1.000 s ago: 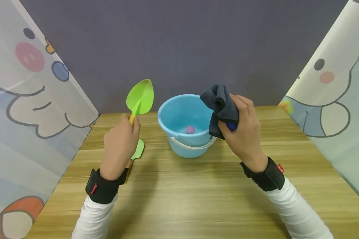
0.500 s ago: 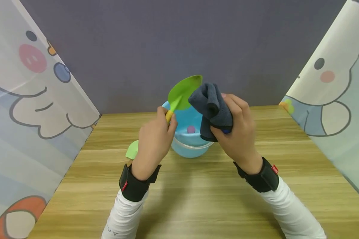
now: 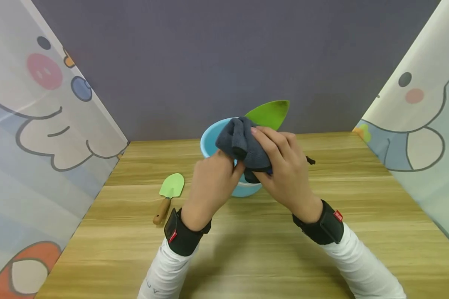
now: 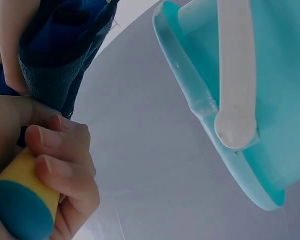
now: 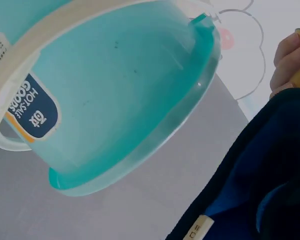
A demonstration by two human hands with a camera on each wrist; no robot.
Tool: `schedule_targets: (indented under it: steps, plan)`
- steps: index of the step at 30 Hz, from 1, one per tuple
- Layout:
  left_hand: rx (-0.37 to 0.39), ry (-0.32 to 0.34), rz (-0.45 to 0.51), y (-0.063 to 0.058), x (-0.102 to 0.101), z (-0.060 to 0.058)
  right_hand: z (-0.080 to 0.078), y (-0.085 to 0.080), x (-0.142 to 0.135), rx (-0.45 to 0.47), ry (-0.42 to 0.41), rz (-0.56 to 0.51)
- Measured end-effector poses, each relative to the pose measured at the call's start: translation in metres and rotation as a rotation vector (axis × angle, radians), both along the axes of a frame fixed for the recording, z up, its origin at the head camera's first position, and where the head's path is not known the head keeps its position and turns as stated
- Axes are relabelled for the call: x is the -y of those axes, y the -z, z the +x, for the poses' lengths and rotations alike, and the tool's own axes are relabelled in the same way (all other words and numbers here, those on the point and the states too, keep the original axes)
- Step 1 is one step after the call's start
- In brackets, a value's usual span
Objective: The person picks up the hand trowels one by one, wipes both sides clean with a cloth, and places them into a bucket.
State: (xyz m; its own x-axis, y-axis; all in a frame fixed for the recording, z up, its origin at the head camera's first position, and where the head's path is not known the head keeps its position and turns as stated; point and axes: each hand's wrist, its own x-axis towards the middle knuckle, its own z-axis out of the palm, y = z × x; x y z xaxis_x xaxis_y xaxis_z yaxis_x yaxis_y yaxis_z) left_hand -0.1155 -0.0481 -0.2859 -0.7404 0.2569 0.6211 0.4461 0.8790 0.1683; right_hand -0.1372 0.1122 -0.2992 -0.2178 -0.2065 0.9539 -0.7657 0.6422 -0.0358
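Gripping one trowel, one cloth

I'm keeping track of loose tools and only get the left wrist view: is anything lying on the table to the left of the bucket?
Observer: Yes, the head view shows a wooden-handled trowel lying on the table, to the left of the bucket.
Operator: Thanks. I can see a yellow handle in the left hand, but what is at its far end?
Observer: A bright green blade; in the head view it shows beyond the dark cloth held in the right hand.
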Motion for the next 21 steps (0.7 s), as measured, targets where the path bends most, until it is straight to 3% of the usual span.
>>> schedule_targets:
  steps: [6,21]
  plan:
    - [-0.060,0.042,-0.009,0.0019,0.0014,-0.0013,0.0004,0.0009,0.0005,-0.006,-0.006,-0.008]
    - [-0.068,0.155,0.016,-0.0027,-0.0007,0.0032,0.0038,-0.0047,-0.0054,-0.014,-0.010,-0.057]
